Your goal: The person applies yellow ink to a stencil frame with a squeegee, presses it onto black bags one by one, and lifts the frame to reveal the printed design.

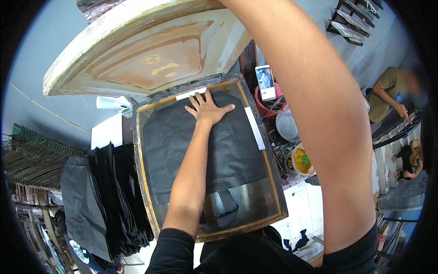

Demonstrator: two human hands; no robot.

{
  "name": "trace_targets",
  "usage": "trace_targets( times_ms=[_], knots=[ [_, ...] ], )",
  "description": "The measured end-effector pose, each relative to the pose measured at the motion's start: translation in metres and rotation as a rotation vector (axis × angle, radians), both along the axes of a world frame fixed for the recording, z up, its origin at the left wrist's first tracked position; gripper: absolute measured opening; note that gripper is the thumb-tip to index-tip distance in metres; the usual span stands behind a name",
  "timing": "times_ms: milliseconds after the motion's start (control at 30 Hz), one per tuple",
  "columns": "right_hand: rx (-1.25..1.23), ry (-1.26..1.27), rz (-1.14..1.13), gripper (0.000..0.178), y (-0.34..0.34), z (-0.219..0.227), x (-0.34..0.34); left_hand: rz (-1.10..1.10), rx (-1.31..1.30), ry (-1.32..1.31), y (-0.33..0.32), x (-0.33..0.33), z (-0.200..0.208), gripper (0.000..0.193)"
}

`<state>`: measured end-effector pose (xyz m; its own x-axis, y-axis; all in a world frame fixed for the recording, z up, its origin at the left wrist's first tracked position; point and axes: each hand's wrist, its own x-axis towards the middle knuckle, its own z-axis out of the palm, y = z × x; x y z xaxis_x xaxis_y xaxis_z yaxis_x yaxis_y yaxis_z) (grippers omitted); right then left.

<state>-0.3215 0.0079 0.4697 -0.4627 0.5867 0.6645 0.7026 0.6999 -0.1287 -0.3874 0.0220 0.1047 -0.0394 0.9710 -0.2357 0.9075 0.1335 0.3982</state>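
My left hand (pixel 207 109) lies flat, fingers spread, on the upper part of a black cloth piece (pixel 175 141). The cloth rests on a glass-topped board with a wooden rim (pixel 141 171). One white strip (pixel 254 129) runs along the cloth's right side and another white strip (pixel 185 95) along its far edge. Beyond it a pale screen-printing frame (pixel 61 82) stands tilted up, with a brown-edged area and yellowish marks on its mesh. My right forearm reaches up past this frame and leaves the picture at the top, so the right hand is out of sight.
Black cloth pieces (pixel 82 196) hang in a thick pile left of the board. To its right are a propped phone (pixel 266 82), a pink basket (pixel 262 108), a clear tub (pixel 287 124) and a bucket of yellow paint (pixel 299 160). Two people (pixel 383 96) are at far right.
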Motion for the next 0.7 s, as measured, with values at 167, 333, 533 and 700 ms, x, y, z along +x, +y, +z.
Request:
trace_targets(
  times_ms=[167,333,533,700],
  knots=[
    [-0.189,-0.059,-0.043,0.030,-0.047,0.002,0.003,-0.036,0.412,-0.843,-0.044,-0.045,0.054,0.074],
    [0.020,-0.060,-0.055,0.019,-0.078,-0.075,0.007,-0.050,0.698,-1.383,-0.189,-0.131,0.131,0.050],
    [-0.296,0.016,0.060,0.029,-0.211,-0.208,0.008,0.281,0.210,-1.389,-0.343,-0.180,0.054,0.031],
    [-0.284,-0.225,0.084,0.018,-0.224,-0.305,0.001,0.494,-0.039,-1.346,-0.368,-0.173,-0.022,0.019]
  ],
)
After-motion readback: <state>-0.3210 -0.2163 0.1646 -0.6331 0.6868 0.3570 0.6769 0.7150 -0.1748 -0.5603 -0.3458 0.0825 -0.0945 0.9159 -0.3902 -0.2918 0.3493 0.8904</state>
